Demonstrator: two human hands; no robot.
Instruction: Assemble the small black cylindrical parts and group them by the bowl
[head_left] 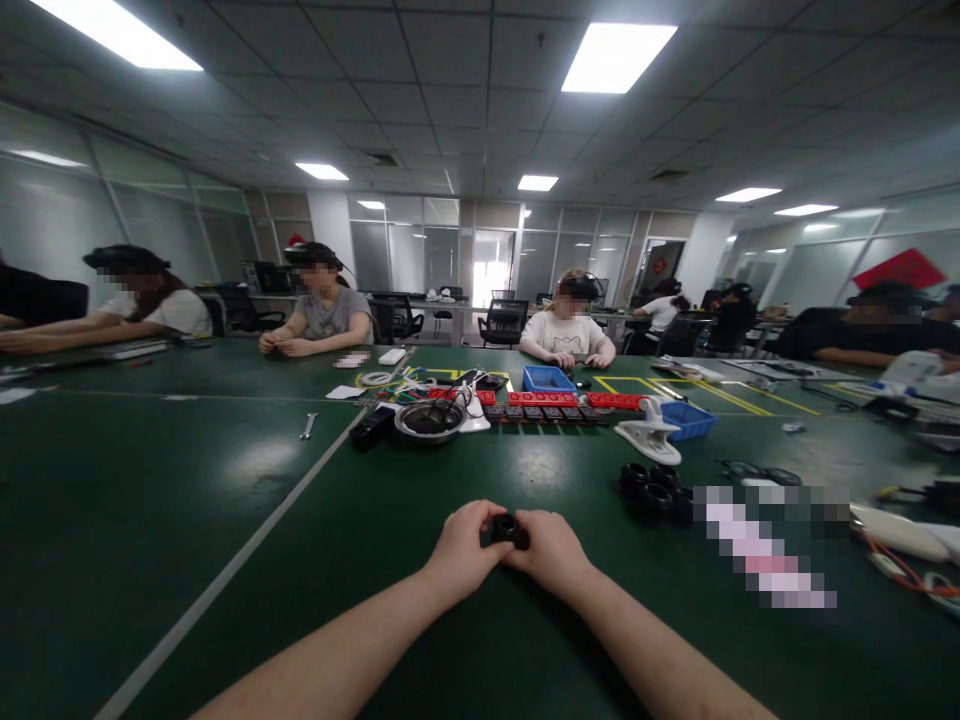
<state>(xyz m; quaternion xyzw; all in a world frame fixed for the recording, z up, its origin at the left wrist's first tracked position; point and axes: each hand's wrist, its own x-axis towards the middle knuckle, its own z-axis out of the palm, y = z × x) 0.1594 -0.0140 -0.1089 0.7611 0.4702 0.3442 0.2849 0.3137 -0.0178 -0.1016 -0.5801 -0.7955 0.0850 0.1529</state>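
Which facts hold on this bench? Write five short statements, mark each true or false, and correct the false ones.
1. The left hand and right hand both grip one small black part. True.
2. The tabletop is white. False: the tabletop is green.
3. The wrench lies right of the pale strip. False: the wrench lies left of the pale strip.
4. A white clip sits by a blue bin. True.
5. The cluster of black round parts is left of the hands. False: the cluster is to their right.
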